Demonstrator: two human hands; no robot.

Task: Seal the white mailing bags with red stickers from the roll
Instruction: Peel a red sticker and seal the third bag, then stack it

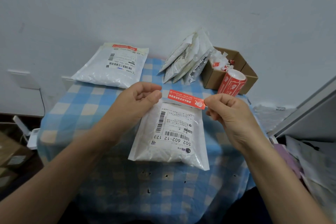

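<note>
Head view: over the table (72,114), the right hand (229,114) pinches one end of a red sticker (185,98). Its long axis runs crosswise just above the white mailing bag (169,143)'s top edge. The left hand (140,98), fingers curled, hovers beside the free end, and whether it grips anything is unclear.

On the white mailing bag (169,152) in the middle of the worktop (81,100) I can read big black numbers on its paper label (172,129): 502 602-12 123. They look upside down to me. That label also has bar codes and tiny print I cannot read. The red sticker (185,99) has white signs, too small for me to read. It is the same on the roll (231,84) and on the far bag (111,67).
</note>
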